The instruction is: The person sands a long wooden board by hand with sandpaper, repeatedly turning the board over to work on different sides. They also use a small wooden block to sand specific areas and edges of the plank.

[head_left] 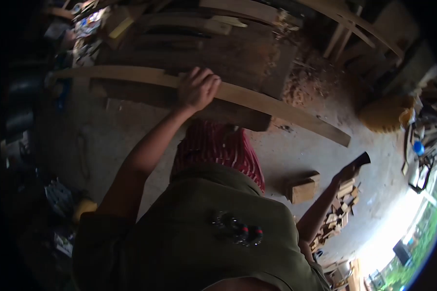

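Observation:
My left hand (199, 90) is closed over a long wooden board (262, 103), its fingers wrapped round the upper edge. The board is narrow and pale and runs from the far left to the right, where its end (342, 137) sticks out past the bench. My right hand (348, 173) is out to the right, apart from the board. It is closed on a dark, flat-ended object (362, 159) whose kind I cannot make out in the dim light.
A dark workbench (228, 53) carries more boards (184, 23). Wood shavings (308, 85) lie to its right. A wood block (303, 191) and a heap of offcuts (342, 206) are on the floor by my right arm. A yellow basket (386, 115) stands at right.

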The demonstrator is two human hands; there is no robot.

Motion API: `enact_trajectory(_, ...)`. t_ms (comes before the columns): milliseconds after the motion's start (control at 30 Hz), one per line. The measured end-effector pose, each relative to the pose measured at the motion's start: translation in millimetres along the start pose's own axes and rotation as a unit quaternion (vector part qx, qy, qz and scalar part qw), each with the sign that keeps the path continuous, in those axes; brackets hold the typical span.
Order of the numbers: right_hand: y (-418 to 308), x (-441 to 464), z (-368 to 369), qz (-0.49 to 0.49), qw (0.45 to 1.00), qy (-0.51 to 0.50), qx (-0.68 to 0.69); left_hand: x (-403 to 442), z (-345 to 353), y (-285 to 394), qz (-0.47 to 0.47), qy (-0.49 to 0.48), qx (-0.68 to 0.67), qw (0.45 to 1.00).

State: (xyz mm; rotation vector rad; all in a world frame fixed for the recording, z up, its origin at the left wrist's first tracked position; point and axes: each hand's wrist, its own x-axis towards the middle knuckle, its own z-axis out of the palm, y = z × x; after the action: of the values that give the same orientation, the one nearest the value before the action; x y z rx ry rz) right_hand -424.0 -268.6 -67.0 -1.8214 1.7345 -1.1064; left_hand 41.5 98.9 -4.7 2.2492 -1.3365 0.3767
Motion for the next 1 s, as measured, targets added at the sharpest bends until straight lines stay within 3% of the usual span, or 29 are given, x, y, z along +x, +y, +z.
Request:
enact_trajectory(33, -37, -23, 8, 0.008, 1.000, -0.029, 0.000, -2, 0, -2, 0.005, 0.005, -0.006, 1.000)
enact_trajectory(100, -1, -23, 53, -0.112, 0.987, -0.082, 0.083, -4, -6, -1, -0.004, 0.027, 0.021, 0.999)
enact_trajectory(133, 16, -19, 53, -0.077, 0.993, -0.080, 0.033, -8, 2, -6, 0.015, 0.027, 0.024, 0.999)
enact_trajectory(167, -90, -54, 46, -0.160, 0.985, -0.040, -0.044, -11, 8, -7, -0.010, 0.006, -0.002, 1.000)
enact_trajectory(200, -111, -62, 48, -0.268, 0.951, -0.056, -0.146, -13, 8, -9, -0.032, -0.018, -0.036, 0.999)
enact_trajectory(267, -120, -92, 79, -0.328, 0.930, -0.165, 0.018, -13, -9, -11, -0.028, 0.004, -0.075, 0.997)
enact_trajectory(333, -148, -127, 101, -0.420, 0.879, -0.156, -0.165, -15, -22, -24, -0.026, 0.031, -0.123, 0.992)
enact_trajectory(367, -177, -146, 101, -0.337, 0.915, -0.190, -0.115, -21, -34, -39, -0.044, 0.059, -0.100, 0.992)
enact_trajectory(467, -202, -181, 122, -0.395, 0.887, -0.203, -0.123, -55, -76, -108, -0.165, 0.069, -0.028, 0.984)
enact_trajectory(533, -253, -245, 140, -0.420, 0.871, -0.245, -0.071, -87, -104, -165, -0.192, 0.108, 0.096, 0.971)
enact_trajectory(633, -344, -336, 169, -0.529, 0.779, -0.336, -0.021, -121, -138, -238, -0.289, 0.079, 0.201, 0.933)
enact_trajectory(733, -412, -399, 213, -0.628, 0.687, -0.364, -0.016, -133, -165, -295, -0.350, 0.074, 0.194, 0.913)
enact_trajectory(767, -431, -407, 215, -0.622, 0.676, -0.394, 0.022, -138, -170, -310, -0.349, 0.059, 0.201, 0.913)
enact_trajectory(833, -442, -402, 214, -0.634, 0.639, -0.434, -0.003, -146, -171, -339, -0.349, 0.012, 0.223, 0.910)
enact_trajectory(1000, -411, -355, 183, -0.649, 0.600, -0.464, -0.067, -149, -170, -337, -0.345, 0.056, 0.209, 0.913)
